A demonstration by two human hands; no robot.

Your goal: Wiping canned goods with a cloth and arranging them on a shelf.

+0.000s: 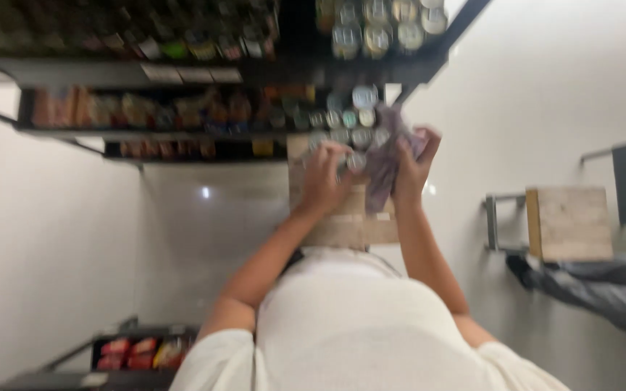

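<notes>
At the shelf [182, 134], we close our left hand [324, 177] around a small jar [356, 161] while our right hand [416, 163] clutches a purple cloth [384, 170] beside rows of jars [349, 119].

Dark shop shelves [204, 72] (packed with blurred goods) stand over a pale, glossy floor [52, 239].

We note heavy motion blur throughout; the shelves [182, 108] and jars [371, 29] are smeared. Lighting is even and bright, with one small glare spot on the floor [205, 192].
</notes>
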